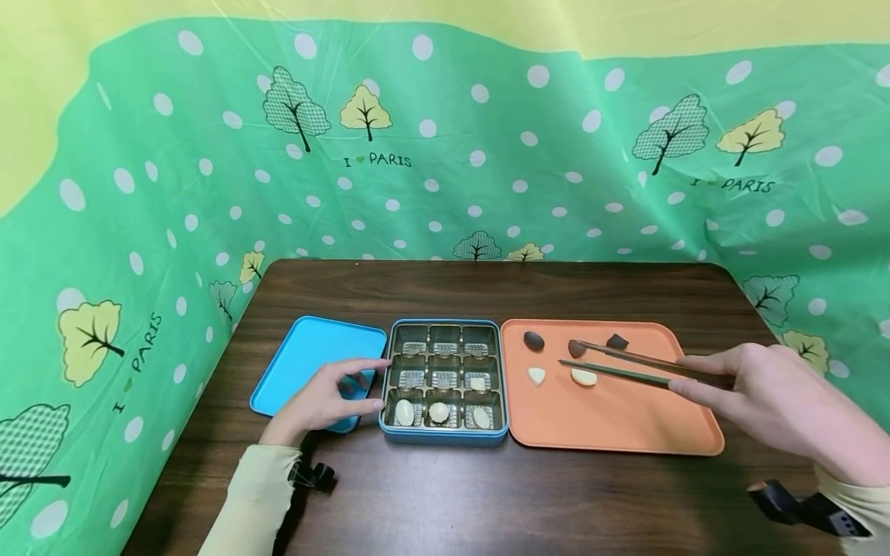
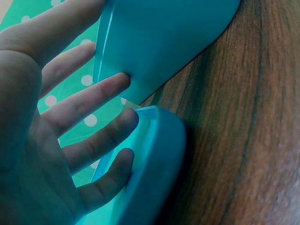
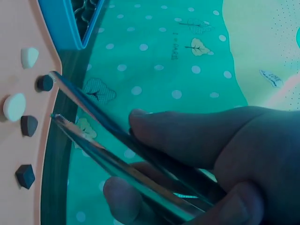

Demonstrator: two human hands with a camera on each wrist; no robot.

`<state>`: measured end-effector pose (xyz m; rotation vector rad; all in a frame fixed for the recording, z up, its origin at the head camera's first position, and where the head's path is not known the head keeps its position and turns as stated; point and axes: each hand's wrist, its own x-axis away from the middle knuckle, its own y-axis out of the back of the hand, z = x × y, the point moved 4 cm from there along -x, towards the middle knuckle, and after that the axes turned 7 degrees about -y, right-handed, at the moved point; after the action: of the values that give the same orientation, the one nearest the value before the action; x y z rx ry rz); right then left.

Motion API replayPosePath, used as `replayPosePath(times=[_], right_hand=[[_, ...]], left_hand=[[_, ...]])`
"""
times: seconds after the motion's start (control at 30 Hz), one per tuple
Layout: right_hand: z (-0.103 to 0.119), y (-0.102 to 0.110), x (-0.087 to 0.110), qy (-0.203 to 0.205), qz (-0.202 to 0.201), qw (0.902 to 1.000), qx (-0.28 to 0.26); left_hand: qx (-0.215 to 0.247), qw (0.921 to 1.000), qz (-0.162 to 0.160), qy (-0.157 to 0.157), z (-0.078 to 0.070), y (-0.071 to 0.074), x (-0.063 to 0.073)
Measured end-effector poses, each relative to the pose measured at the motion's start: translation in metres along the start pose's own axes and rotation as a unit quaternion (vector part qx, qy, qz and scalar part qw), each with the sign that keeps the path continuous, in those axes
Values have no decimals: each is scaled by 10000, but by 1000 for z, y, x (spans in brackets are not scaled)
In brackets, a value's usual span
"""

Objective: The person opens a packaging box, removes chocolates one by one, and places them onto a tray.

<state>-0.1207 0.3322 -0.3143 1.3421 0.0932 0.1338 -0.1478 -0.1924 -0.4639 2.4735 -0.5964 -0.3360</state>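
My right hand grips a long pair of metal tweezers, their tips spread apart above the orange tray. Near the tips lie a brown chocolate and a white, half-moon-like chocolate; nothing shows between the tips. At the left side of the blue box, my left hand rests thumb and forefinger against the rim, its fingers loosely extended. Several white pieces sit in the box's divided insert, among them a round one in the front middle compartment.
Left of the box lies a blue lid, partly behind my left hand. The tray also carries a dark oval chocolate, a dark angular one and a small white one. A dotted green cloth hangs behind the wooden table.
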Motion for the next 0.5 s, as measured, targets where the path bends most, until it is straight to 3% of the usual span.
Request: replayPosePath(times=[0.3,0.5], right_hand=[[25,7,-3,453,-374,9978,-322],[42,3,-8,816,-160,9950,-559]], left_hand=[[0,10000,7,51,0,-1,0],[-13,10000,23,45,0,0,-1]])
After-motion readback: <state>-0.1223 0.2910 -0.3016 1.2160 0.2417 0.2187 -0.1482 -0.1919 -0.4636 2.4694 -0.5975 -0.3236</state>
